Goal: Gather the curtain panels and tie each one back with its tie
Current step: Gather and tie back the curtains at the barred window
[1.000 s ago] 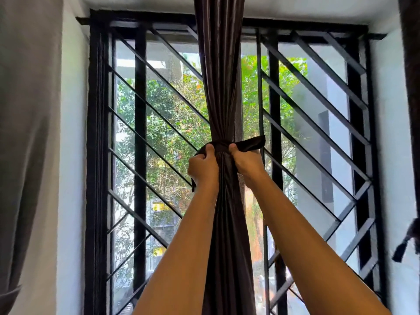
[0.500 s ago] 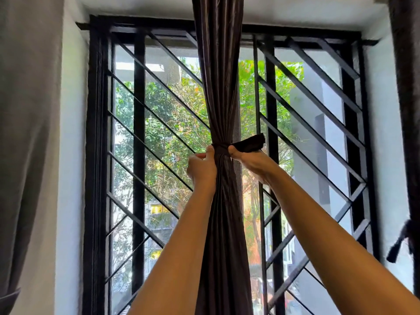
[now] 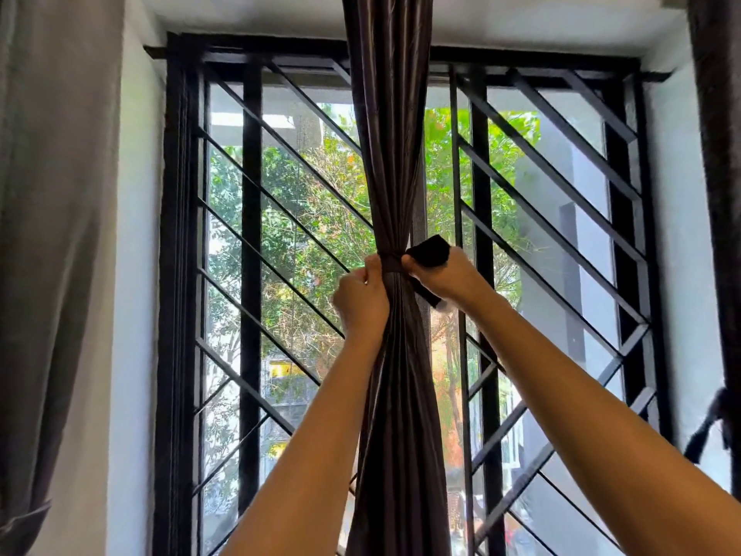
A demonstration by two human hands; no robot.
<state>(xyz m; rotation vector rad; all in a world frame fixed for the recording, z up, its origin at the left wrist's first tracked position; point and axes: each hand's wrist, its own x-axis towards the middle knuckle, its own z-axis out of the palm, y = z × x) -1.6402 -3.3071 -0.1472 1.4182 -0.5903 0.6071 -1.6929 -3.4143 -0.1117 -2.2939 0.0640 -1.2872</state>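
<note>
1. The dark brown curtain panel (image 3: 391, 154) hangs dead centre in front of the window grille (image 3: 561, 194). It's bunched into a narrow column with shiny vertical pleats, and it flares out again lower down.
2. The tie (image 3: 391, 264) is the same dark fabric, wrapped tight round the panel's pinched waist approx. halfway up the window.
3. The left grip (image 3: 361, 298) is just left of the panel w/ fingers curled and the thumb tip up on the tie band, pinching it there.
4. The right grip (image 3: 445, 274) is on the other side, closed round the tie's loose end. A dark flap pokes out above the knuckles and another bit sticks out below the palm.
5. Hard to see: any knot or fastening is behind the panel and thumbs, so idk. The left fingertips are hidden too.
6. The grey curtain (image 3: 48, 234) on the left is cut off by the frame edge. Only a sliver of the dark curtain (image 3: 717, 154) on the right shows, w/ a blurry dark tassel-ish thing (image 3: 709, 427) hanging off it.
</note>
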